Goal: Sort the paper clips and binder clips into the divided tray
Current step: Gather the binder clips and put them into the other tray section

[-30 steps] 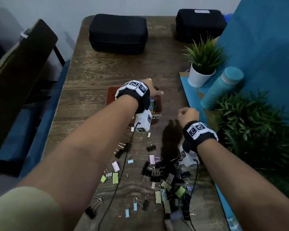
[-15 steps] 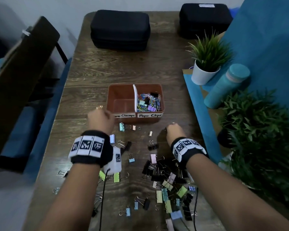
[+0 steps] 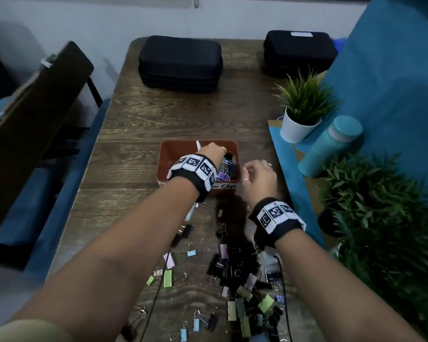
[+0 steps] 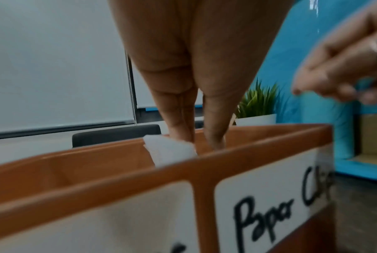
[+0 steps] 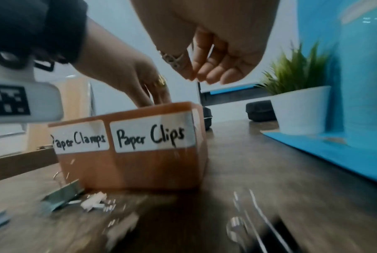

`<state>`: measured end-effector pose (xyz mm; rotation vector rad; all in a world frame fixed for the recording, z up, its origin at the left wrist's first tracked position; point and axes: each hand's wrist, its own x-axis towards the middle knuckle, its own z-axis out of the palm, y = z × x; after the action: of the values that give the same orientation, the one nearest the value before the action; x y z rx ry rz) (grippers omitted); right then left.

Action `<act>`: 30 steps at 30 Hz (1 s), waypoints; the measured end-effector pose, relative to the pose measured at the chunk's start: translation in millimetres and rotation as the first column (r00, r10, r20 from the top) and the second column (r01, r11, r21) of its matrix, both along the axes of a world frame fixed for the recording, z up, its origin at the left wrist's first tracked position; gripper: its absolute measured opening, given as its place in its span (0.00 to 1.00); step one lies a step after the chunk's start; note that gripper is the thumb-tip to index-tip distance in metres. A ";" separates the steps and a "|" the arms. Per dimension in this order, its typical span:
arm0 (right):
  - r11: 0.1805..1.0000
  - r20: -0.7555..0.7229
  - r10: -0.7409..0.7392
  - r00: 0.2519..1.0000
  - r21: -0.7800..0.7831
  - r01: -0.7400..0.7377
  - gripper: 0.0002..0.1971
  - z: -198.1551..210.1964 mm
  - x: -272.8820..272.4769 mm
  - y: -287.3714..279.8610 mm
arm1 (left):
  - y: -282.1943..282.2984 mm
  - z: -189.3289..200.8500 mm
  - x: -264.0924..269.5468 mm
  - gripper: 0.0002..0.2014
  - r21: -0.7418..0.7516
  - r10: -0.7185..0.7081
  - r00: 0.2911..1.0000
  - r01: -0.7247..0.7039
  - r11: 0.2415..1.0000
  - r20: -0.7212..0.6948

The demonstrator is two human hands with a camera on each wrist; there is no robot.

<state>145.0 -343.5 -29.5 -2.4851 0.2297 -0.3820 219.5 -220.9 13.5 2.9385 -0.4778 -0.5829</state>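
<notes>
A brown divided tray (image 3: pixel 176 146) stands mid-table, labelled "Paper Clamps" (image 5: pixel 79 138) on the left and "Paper Clips" (image 5: pixel 150 135) on the right. Coloured paper clips (image 3: pixel 227 166) fill its right compartment. My left hand (image 3: pixel 214 150) reaches down into the tray beside the white divider (image 4: pixel 168 152). Its fingers (image 4: pixel 181 119) are straight and their tips are hidden behind the rim. My right hand (image 3: pixel 247 175) hovers just right of the tray's front corner with its fingertips (image 5: pixel 196 75) curled and bunched, and I see nothing among them. Several binder clips (image 3: pixel 242 287) lie scattered on the table near me.
Two black cases (image 3: pixel 179 64) (image 3: pixel 299 53) sit at the far end of the table. A white potted plant (image 3: pixel 304 112), a teal bottle (image 3: pixel 331 144) and a bushy plant (image 3: pixel 386 218) line the right side on a blue mat (image 3: pixel 289 183). A chair (image 3: pixel 35 107) stands left.
My left hand has left the table in front of the tray and moved forward into the tray. My right hand has lifted off the table toward the tray's right side.
</notes>
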 end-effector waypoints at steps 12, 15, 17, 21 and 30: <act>0.872 -0.404 0.071 0.912 -0.419 -0.253 0.11 3.1 62.0 19.0 | 9.3 -0.7 19.9 0.12 -0.438 0.371 0.923 -0.293 0.850 0.103; 0.898 -0.410 0.085 0.908 -0.363 -0.248 0.07 5.8 57.9 16.3 | 34.9 10.6 10.7 0.10 -0.576 0.516 0.840 -0.341 0.743 0.169; 0.939 -0.371 0.082 0.925 -0.281 -0.196 0.03 16.5 53.9 12.3 | 58.1 13.5 3.2 0.10 -0.579 0.580 0.783 -0.371 0.726 0.226; 0.976 -0.213 0.164 0.963 -0.109 -0.191 0.03 40.2 50.5 26.6 | 91.0 -4.4 -8.8 0.12 -0.470 0.577 0.776 -0.422 0.775 0.254; 0.854 -0.313 0.248 0.917 -0.376 -0.360 0.12 30.8 68.5 42.2 | 81.4 -4.2 -20.0 0.15 -0.307 0.457 0.811 -0.358 0.882 0.365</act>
<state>213.5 -301.3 1.3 -2.9422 -0.1761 0.0337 199.5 -139.5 9.3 2.8006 0.0756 0.1700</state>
